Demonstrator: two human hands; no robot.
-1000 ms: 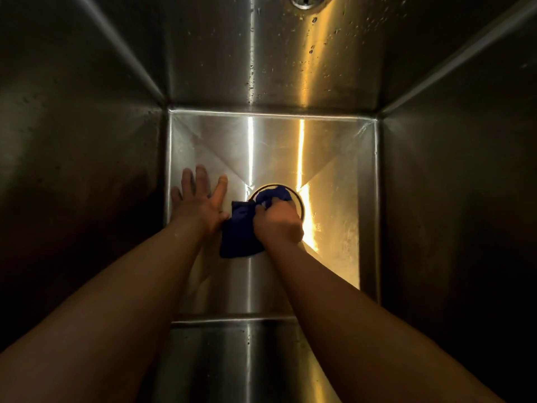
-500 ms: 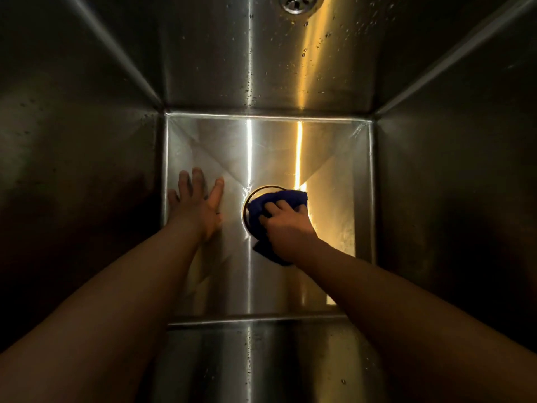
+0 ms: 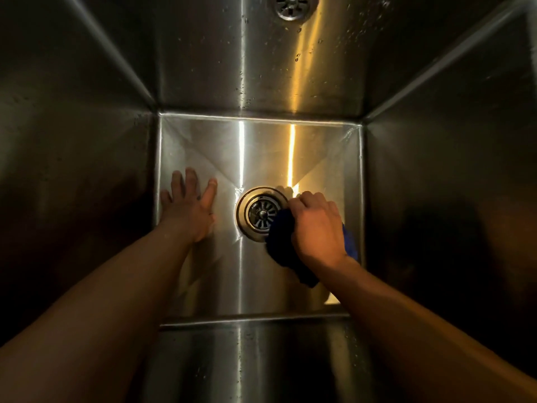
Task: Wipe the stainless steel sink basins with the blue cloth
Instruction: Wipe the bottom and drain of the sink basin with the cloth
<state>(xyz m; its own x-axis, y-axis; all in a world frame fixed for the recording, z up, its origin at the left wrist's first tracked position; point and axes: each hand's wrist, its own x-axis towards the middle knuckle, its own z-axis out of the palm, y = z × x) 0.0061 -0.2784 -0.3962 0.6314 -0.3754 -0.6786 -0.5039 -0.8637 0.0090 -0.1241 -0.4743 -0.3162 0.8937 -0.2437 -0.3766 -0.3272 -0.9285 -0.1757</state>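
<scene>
Fingers spread, my left hand (image 3: 189, 210) lies flat on the sink basin (image 3: 203, 146) floor, close to its left wall. Bare steel separates it from the drain strainer (image 3: 260, 214). My right hand (image 3: 316, 228) grips the blue cloth (image 3: 280, 231), mostly hidden beneath it, overlapping the strainer's right edge, near the right wall.

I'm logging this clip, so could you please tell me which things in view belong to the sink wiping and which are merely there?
Job: sink basin; blue cloth, gripped by the right hand; left hand, flat on its floor.
Merely there: drain strainer; overflow grille.
</scene>
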